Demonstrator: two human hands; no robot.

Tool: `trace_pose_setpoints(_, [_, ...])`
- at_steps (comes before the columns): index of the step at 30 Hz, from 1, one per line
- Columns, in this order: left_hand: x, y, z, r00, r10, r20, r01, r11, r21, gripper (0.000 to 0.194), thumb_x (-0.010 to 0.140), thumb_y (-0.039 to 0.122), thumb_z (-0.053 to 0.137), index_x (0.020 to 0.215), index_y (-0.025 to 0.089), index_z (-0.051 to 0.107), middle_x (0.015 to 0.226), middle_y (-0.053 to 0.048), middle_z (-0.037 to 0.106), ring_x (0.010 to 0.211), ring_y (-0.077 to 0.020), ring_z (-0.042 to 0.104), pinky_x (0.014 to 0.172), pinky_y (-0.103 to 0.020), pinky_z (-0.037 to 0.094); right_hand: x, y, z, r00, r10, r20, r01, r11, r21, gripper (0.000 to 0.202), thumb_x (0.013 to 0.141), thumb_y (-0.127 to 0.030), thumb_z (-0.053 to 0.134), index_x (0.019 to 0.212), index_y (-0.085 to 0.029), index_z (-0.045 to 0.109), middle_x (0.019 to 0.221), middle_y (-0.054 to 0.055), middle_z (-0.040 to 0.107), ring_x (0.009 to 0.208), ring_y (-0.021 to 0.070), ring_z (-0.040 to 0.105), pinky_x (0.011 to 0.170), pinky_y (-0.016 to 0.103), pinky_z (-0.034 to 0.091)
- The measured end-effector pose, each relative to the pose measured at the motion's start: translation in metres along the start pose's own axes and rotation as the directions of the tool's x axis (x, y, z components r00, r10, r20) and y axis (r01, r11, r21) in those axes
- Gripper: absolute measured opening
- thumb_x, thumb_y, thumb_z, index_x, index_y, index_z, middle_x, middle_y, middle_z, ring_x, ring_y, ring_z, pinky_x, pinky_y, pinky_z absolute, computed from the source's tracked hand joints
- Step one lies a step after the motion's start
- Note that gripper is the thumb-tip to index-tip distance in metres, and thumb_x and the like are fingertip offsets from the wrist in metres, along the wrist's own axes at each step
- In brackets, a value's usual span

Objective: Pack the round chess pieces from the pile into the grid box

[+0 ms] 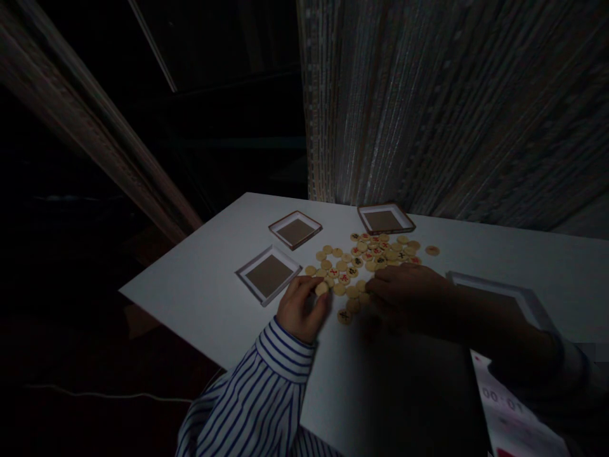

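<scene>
Many round wooden pieces [358, 261], some with red or black characters, lie spread over the middle of a white table [200, 273]. My left hand [301, 309], in a blue-striped sleeve, pinches one pale wooden piece [322, 289] between thumb and fingers at the near left edge of the spread. At the near right side, my right hand [397, 293] is low over the pieces, its fingertips beside a few of them. Deep shadow covers those fingers, and whether they hold a piece cannot be made out.
Shallow open boxes stand around the pieces: one at the left [269, 277], one behind it [295, 230], one at the back [386, 219], and one at the right [504, 295] partly behind my right arm. A lit screen [511, 406] shows at the lower right. String curtains [380, 114] hang behind.
</scene>
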State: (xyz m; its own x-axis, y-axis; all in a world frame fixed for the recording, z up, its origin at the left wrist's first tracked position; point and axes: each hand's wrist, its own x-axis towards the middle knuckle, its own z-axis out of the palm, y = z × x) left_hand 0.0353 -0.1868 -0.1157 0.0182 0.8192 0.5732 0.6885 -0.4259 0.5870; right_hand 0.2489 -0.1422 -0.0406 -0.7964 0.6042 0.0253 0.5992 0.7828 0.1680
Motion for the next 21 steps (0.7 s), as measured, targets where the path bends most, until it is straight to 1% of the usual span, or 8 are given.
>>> trace_pose_setpoints(4, [0.002, 0.004, -0.001, 0.997, -0.03, -0.064, 0.028, 0.999, -0.027, 0.02, 0.076, 0.026, 0.057, 0.094, 0.017, 0.061, 0.086, -0.006, 0.064, 0.077, -0.0156, 0.06, 0.071, -0.031, 0.052, -0.001, 0.0, 0.001, 0.999, -0.012, -0.03, 0.012, 1.0, 0.003, 0.011, 0.079, -0.018, 0.048, 0.076, -0.017, 0.058, 0.071, 0.005, 0.061, 0.058, 0.0149, 0.053, 0.051, 0.029, 0.024])
trace_pose_setpoints(7, [0.001, 0.007, 0.0, 0.993, -0.06, -0.098, 0.055, 0.997, -0.05, 0.019, 0.074, 0.024, 0.058, 0.091, 0.018, 0.061, 0.084, -0.005, 0.066, 0.075, -0.0152, 0.061, 0.072, -0.031, 0.052, -0.002, 0.0, 0.0, 1.0, -0.005, -0.023, 0.006, 1.0, 0.01, 0.01, 0.078, -0.019, 0.049, 0.076, -0.017, 0.059, 0.072, 0.005, 0.061, 0.058, 0.0144, 0.052, 0.051, 0.029, 0.023])
trace_pose_setpoints(12, [0.0, 0.01, -0.001, 0.989, -0.094, -0.115, 0.084, 0.993, -0.082, 0.02, 0.071, 0.024, 0.06, 0.09, 0.017, 0.062, 0.081, -0.004, 0.067, 0.074, -0.0153, 0.061, 0.072, -0.03, 0.051, -0.002, -0.002, -0.005, 1.0, 0.0, -0.009, 0.0, 1.0, 0.023, 0.011, 0.079, -0.019, 0.049, 0.077, -0.017, 0.059, 0.074, 0.006, 0.061, 0.06, 0.0149, 0.052, 0.052, 0.03, 0.024])
trace_pose_setpoints(16, [0.0, 0.012, -0.002, 0.984, -0.125, -0.126, 0.107, 0.984, -0.14, 0.02, 0.072, 0.025, 0.06, 0.089, 0.016, 0.063, 0.081, -0.005, 0.067, 0.073, -0.0145, 0.061, 0.071, -0.029, 0.051, -0.003, -0.002, -0.005, 1.0, 0.004, -0.002, -0.004, 1.0, 0.026, 0.011, 0.08, -0.019, 0.048, 0.078, -0.017, 0.059, 0.075, 0.005, 0.061, 0.061, 0.0154, 0.052, 0.053, 0.03, 0.025])
trace_pose_setpoints(21, [0.002, 0.016, -0.003, 0.973, -0.204, -0.11, 0.173, 0.956, -0.237, 0.021, 0.074, 0.027, 0.06, 0.091, 0.015, 0.064, 0.08, -0.004, 0.068, 0.072, -0.0137, 0.062, 0.068, -0.027, 0.051, -0.004, -0.002, -0.001, 1.0, -0.004, -0.027, 0.005, 1.0, 0.029, 0.009, 0.079, -0.02, 0.05, 0.078, -0.017, 0.058, 0.076, 0.006, 0.061, 0.061, 0.0152, 0.052, 0.053, 0.03, 0.025])
